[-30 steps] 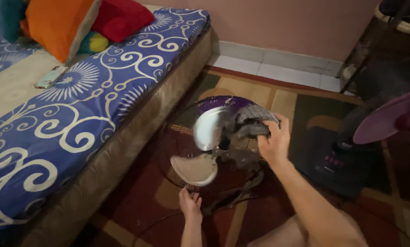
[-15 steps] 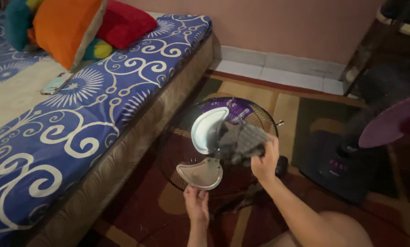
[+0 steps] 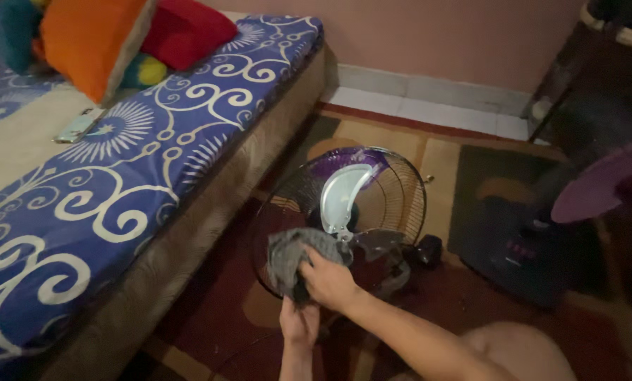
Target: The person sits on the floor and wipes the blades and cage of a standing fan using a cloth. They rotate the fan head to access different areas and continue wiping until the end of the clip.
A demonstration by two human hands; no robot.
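Head-camera view down onto a patterned carpet (image 3: 443, 169) beside a bed (image 3: 118, 176) with a blue swirl-print cover. Fan blade assembly (image 3: 345, 204) with pale blades seated in a round wire guard (image 3: 400, 190), resting on the carpet, just beside the bed's side.

Right hand (image 3: 328, 282) clenched on a grey cloth (image 3: 291, 257), pressing it over the lower-left blade. Left hand (image 3: 299, 326) just below, gripping what looks like the near edge of the guard or blade; the cloth hides the exact hold.

Judged as a wiping step. Best done by bracing the assembly firmly with the lower hand so the blades cannot spin, then drawing the cloth from hub out to blade tip, both faces, with light pressure to avoid bending the plastic.

Guard tilted, open face turned up toward the camera, hub axis pointing up and slightly toward the viewer. Upper blade's long axis running from the hub up and away, curving right.

Fan stand (image 3: 520, 247) with dark base and purple motor housing (image 3: 602, 185) well apart at right. Cushions (image 3: 97, 35) and a phone (image 3: 76, 127) on the bed.
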